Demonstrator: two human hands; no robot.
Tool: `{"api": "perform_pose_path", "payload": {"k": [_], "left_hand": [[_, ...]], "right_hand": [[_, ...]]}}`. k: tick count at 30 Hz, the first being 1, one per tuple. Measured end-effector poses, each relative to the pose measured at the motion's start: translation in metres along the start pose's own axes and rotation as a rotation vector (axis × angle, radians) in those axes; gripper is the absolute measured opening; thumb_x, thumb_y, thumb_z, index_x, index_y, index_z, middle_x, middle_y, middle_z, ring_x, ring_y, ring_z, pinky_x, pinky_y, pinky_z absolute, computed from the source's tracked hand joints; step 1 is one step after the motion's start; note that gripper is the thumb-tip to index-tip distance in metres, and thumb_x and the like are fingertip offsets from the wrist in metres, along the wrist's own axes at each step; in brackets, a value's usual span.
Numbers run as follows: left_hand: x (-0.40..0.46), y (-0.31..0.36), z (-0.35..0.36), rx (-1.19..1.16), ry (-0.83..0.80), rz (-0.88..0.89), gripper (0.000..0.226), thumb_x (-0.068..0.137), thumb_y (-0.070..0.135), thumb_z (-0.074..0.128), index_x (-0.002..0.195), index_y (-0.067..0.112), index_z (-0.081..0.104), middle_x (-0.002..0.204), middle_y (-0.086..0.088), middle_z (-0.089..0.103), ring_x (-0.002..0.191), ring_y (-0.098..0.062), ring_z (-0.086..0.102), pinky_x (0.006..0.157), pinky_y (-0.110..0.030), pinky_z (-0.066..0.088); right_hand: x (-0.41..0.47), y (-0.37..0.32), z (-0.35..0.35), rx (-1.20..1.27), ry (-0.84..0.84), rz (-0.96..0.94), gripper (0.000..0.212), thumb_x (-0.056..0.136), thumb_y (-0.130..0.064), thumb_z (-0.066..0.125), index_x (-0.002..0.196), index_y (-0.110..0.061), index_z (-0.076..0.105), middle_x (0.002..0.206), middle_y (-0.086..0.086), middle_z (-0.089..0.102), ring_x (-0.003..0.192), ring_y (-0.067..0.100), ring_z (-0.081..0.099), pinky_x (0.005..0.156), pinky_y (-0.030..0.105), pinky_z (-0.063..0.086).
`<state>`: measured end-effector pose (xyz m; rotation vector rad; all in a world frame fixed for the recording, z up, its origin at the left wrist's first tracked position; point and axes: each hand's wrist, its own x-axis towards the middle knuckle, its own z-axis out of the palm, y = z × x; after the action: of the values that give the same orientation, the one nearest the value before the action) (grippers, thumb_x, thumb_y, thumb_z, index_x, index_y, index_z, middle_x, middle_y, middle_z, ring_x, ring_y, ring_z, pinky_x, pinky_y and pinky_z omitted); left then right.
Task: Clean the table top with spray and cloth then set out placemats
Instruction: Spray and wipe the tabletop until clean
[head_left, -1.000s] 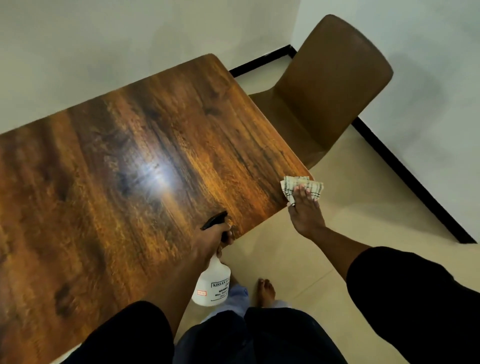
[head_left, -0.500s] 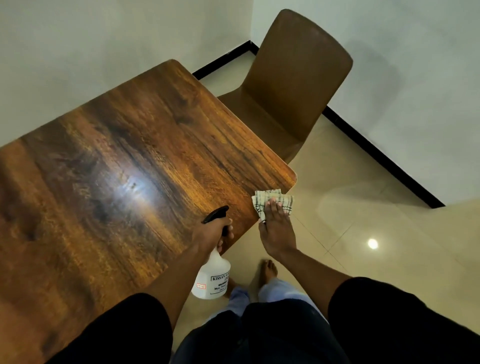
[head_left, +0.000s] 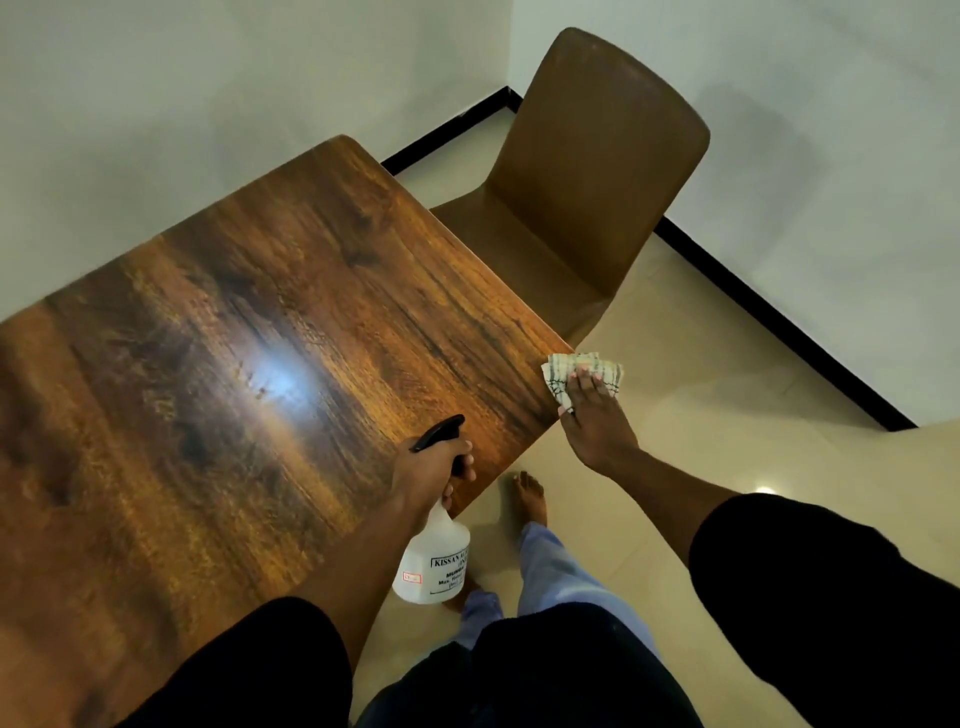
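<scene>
Table top (head_left: 234, 364), dark wood-grain, fills the left of the view; it carries a bright glare patch near its middle and nothing stands on it. A brown chair (head_left: 582, 171) is drawn up to its right side.

Right hand (head_left: 592, 415): flat, fingers together and extended, pressing a folded checked cloth (head_left: 584, 375) at the near right corner of the table. Part of the cloth overhangs the edge above the floor. Whether the whole palm bears on the wood cannot be told.

Left hand (head_left: 434, 467): fingers clamped round the neck of a white spray bottle (head_left: 434, 561), the black nozzle pointing out over the table. The bottle body hangs just off the near edge. Whether a finger rests on the trigger cannot be told.

Assessment: the wiping step is in hand, at the corner. No placemats are in view, so that stage is judged not yet begun.

Recommendation: keep the cloth flat under the full hand, follow the corner round so the rim is covered, then work back across in overlapping passes along the grain. Mist lightly ahead of the cloth, and check the glare patch for streaks. Keep the bottle clear of the wiped surface.
</scene>
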<state>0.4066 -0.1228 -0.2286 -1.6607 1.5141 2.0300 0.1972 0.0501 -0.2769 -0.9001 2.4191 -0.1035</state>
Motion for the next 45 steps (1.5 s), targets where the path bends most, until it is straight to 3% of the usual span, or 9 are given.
{"api": "perform_pose_path", "payload": {"k": [9, 13, 16, 18, 21, 23, 26, 38, 45], "left_hand": [[0.014, 0.037, 0.032, -0.012, 0.038, 0.028, 0.022, 0.098, 0.023, 0.071, 0.087, 0.005, 0.076, 0.073, -0.011, 0.074, 0.046, -0.011, 0.049, 0.048, -0.028, 0.043], [0.029, 0.056, 0.052, -0.065, 0.007, -0.016, 0.022, 0.100, 0.024, 0.069, 0.084, 0.008, 0.073, 0.076, -0.012, 0.072, 0.043, -0.009, 0.048, 0.048, -0.027, 0.040], [0.036, 0.070, 0.065, -0.105, 0.052, -0.020, 0.019, 0.099, 0.021, 0.071, 0.085, 0.008, 0.074, 0.076, -0.012, 0.072, 0.042, -0.009, 0.049, 0.048, -0.027, 0.040], [0.038, 0.080, 0.074, -0.146, 0.069, -0.010, 0.016, 0.099, 0.018, 0.070, 0.089, 0.006, 0.073, 0.077, -0.013, 0.071, 0.041, -0.007, 0.051, 0.045, -0.025, 0.040], [0.040, 0.089, 0.085, -0.205, 0.097, -0.002, 0.012, 0.100, 0.014, 0.069, 0.094, 0.004, 0.072, 0.079, -0.013, 0.069, 0.038, -0.005, 0.053, 0.040, -0.020, 0.040], [0.041, 0.091, 0.089, -0.217, 0.125, -0.004, 0.012, 0.101, 0.015, 0.069, 0.095, 0.004, 0.072, 0.079, -0.012, 0.070, 0.039, -0.004, 0.053, 0.040, -0.019, 0.040], [0.043, 0.097, 0.093, -0.240, 0.160, 0.002, 0.012, 0.100, 0.014, 0.069, 0.098, 0.003, 0.073, 0.079, -0.014, 0.070, 0.040, -0.005, 0.056, 0.040, -0.021, 0.040], [0.051, 0.114, 0.078, -0.339, 0.303, -0.001, 0.017, 0.098, 0.016, 0.071, 0.089, 0.003, 0.075, 0.072, -0.014, 0.073, 0.041, -0.012, 0.049, 0.042, -0.025, 0.041], [0.055, 0.123, 0.077, -0.313, 0.299, -0.024, 0.018, 0.098, 0.017, 0.070, 0.090, 0.002, 0.075, 0.073, -0.014, 0.073, 0.041, -0.011, 0.050, 0.044, -0.025, 0.042]], "right_hand": [[0.024, 0.047, -0.024, -0.194, -0.094, -0.270, 0.086, 0.089, -0.063, -0.010, 0.166, -0.024, -0.004, 0.174, -0.001, -0.008, 0.161, 0.021, -0.009, 0.131, 0.043, 0.005], [0.051, 0.056, -0.047, -0.260, -0.136, -0.409, 0.086, 0.091, -0.067, -0.013, 0.165, -0.025, -0.008, 0.173, -0.001, -0.011, 0.160, 0.022, -0.011, 0.131, 0.040, -0.001], [0.074, 0.049, -0.060, -0.280, -0.171, -0.494, 0.100, 0.083, -0.074, -0.028, 0.166, -0.023, -0.006, 0.173, 0.001, -0.011, 0.160, 0.022, -0.012, 0.129, 0.037, -0.005], [0.090, 0.041, -0.068, -0.286, -0.191, -0.521, 0.095, 0.087, -0.072, -0.022, 0.166, -0.022, -0.007, 0.173, 0.001, -0.012, 0.160, 0.022, -0.013, 0.127, 0.035, -0.008], [0.114, 0.026, -0.078, -0.302, -0.184, -0.543, 0.073, 0.107, -0.058, 0.011, 0.166, -0.020, -0.007, 0.173, 0.002, -0.012, 0.160, 0.021, -0.014, 0.130, 0.037, -0.005], [0.129, 0.014, -0.083, -0.317, -0.194, -0.547, 0.071, 0.111, -0.052, 0.021, 0.166, -0.018, -0.008, 0.173, 0.003, -0.014, 0.160, 0.021, -0.013, 0.129, 0.037, -0.007], [0.153, -0.007, -0.089, -0.343, -0.207, -0.531, 0.071, 0.111, -0.050, 0.021, 0.166, -0.016, -0.009, 0.173, 0.004, -0.014, 0.160, 0.021, -0.013, 0.124, 0.032, -0.010], [0.249, -0.091, -0.127, -0.457, -0.282, -0.567, 0.069, 0.111, -0.046, 0.021, 0.166, -0.010, -0.003, 0.174, 0.010, -0.010, 0.161, 0.025, -0.002, 0.130, 0.040, 0.001], [0.251, -0.079, -0.129, -0.404, -0.246, -0.633, 0.067, 0.112, -0.043, 0.027, 0.166, -0.013, 0.001, 0.174, 0.008, -0.006, 0.161, 0.024, 0.001, 0.131, 0.040, 0.004]]}}
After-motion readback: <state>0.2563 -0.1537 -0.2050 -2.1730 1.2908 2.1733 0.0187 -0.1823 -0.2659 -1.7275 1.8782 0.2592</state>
